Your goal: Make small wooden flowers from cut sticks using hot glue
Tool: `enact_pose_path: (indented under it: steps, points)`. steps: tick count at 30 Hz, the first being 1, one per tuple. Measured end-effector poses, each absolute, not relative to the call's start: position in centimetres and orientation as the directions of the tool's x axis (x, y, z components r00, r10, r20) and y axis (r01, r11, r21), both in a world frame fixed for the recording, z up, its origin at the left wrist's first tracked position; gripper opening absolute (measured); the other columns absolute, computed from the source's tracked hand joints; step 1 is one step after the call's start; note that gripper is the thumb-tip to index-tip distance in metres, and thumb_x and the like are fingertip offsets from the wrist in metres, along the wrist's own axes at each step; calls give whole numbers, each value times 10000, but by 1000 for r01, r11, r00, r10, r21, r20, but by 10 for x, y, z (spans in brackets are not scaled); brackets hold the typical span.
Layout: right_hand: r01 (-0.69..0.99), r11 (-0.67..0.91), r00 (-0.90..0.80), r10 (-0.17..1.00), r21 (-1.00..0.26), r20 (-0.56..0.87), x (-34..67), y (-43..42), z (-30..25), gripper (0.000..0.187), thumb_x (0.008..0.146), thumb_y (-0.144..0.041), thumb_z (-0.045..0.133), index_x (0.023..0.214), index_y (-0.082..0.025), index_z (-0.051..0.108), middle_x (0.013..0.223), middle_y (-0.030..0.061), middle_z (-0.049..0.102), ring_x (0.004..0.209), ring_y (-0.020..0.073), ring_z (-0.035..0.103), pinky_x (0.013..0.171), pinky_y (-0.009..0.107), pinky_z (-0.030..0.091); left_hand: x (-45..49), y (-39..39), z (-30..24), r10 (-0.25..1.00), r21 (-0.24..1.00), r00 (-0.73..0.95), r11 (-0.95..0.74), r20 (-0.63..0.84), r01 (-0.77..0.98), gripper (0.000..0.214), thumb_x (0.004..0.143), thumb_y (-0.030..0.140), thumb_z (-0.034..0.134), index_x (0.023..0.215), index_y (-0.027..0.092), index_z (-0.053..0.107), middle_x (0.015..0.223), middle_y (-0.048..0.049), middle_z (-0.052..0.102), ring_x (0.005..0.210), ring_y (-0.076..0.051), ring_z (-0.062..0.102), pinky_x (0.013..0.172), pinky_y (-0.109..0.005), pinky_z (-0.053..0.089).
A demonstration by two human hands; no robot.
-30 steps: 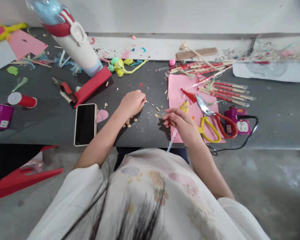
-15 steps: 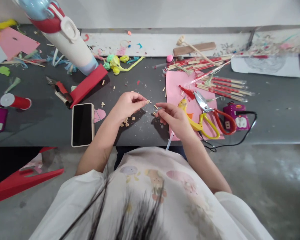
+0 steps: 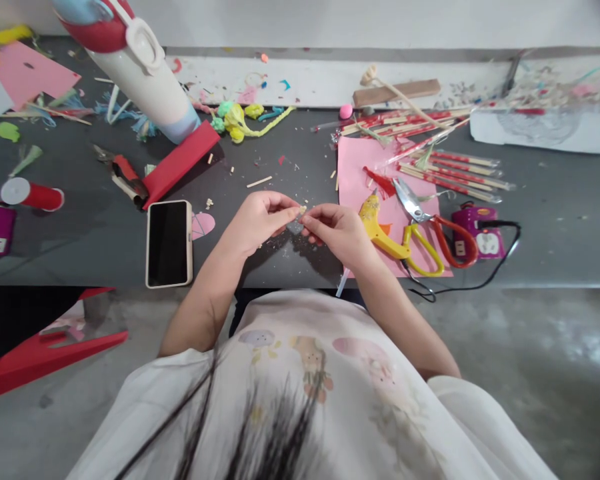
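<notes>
Pinching a tiny wood chip (image 3: 303,209) between their fingertips, the left hand (image 3: 260,217) and right hand (image 3: 337,230) meet at the centre of the frame, both curled closed on it, near the front edge of a dark table (image 3: 80,233). A phone (image 3: 169,243) lies to the left, its lower end almost at that edge, with a strip of bare tabletop between it and the left wrist. A yellow glue gun (image 3: 380,227) rests just right of the right hand on pink paper (image 3: 360,167), scissors (image 3: 430,233) beyond. Open tabletop runs above the hands to a loose stick (image 3: 259,181).
</notes>
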State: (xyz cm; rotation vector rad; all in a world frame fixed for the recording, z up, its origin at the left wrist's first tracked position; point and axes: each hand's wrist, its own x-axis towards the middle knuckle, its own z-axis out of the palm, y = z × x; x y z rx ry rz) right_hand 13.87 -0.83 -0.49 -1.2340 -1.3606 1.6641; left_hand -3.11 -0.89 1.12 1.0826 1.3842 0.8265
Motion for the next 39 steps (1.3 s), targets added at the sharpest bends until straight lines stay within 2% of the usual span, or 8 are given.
enact_pose_path:
  steps: [6,9,14,20,24,30,34,39]
  points:
    - [35,-270,-279,922,-962,-269,144,-9,-5,259,707,-419,753,754,-185,652,621,-15,643,540,102,579,525,242,474,-35,-6,6,933,922,-6,358,-361,149,71,784,209,666,757,144,659,577,22,551,413,-50,424,395,-188,303]
    - [67,-267,-199,941,-961,-275,157,-8,-6,243,698,-399,760,739,-183,655,603,-14,644,529,102,584,520,241,484,-45,-5,0,941,927,-119,333,-316,173,56,788,192,667,761,144,657,586,26,558,407,-42,425,402,-186,319]
    - [208,-248,-142,949,-946,-280,180,-11,-11,202,710,-356,741,725,-168,669,595,2,653,535,117,609,535,256,509,-72,-7,-14,943,936,-312,210,-117,284,52,782,207,665,781,156,673,624,13,605,487,-61,511,464,-193,373]
    - [480,-195,-135,947,-855,-292,192,-23,-15,199,746,-366,704,736,-169,680,632,23,679,553,141,618,547,281,482,-91,-12,-14,914,923,-396,220,-82,317,21,756,172,663,772,170,678,626,19,631,505,-59,515,477,-203,390]
    - [585,-177,-154,934,-791,-323,195,-31,-11,226,752,-399,704,725,-177,674,626,18,670,555,139,586,542,276,436,-96,-15,-10,897,925,-436,222,-70,309,30,757,197,675,779,178,683,605,22,624,493,-63,506,451,-211,373]
    - [708,-42,-260,913,-705,-315,179,-40,-5,257,823,-405,648,702,-183,691,557,-11,589,522,112,467,523,263,344,-92,-22,-8,922,909,-375,235,-96,344,51,756,220,677,793,188,688,656,6,653,533,-77,535,500,-221,418]
    - [720,91,-343,909,-688,-238,167,-44,-11,331,889,-396,567,657,-181,665,629,17,610,556,119,481,537,265,332,-82,-29,-9,959,906,-256,211,-120,367,97,768,259,673,829,185,684,700,-2,666,565,-86,550,531,-216,439]
    - [694,89,-353,907,-715,-229,164,-45,-14,136,830,-310,644,787,-190,689,664,-2,600,580,119,490,551,253,342,-61,-44,-13,984,897,-60,177,-167,405,148,785,315,667,841,178,682,725,-14,678,635,-109,600,585,-218,470]
